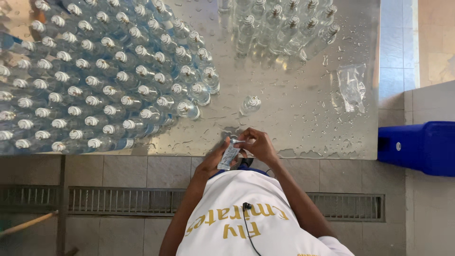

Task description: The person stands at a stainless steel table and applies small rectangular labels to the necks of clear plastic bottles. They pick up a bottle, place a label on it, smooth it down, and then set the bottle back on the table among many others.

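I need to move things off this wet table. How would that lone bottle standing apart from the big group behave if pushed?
The lone bottle looks tall and narrow, so it may tip. The steel table is beaded with water, so it would probably slide easily and feel slippery.

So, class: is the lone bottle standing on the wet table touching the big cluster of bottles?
Apart. The head view shows bare wet metal between the lone bottle and the big cluster of bottles.

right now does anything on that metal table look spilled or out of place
Yes. Water drops and small puddles cover the metal table. One capped bottle stands alone, apart from the packed rows of bottles, and a crumpled clear plastic bag lies loose at the right.
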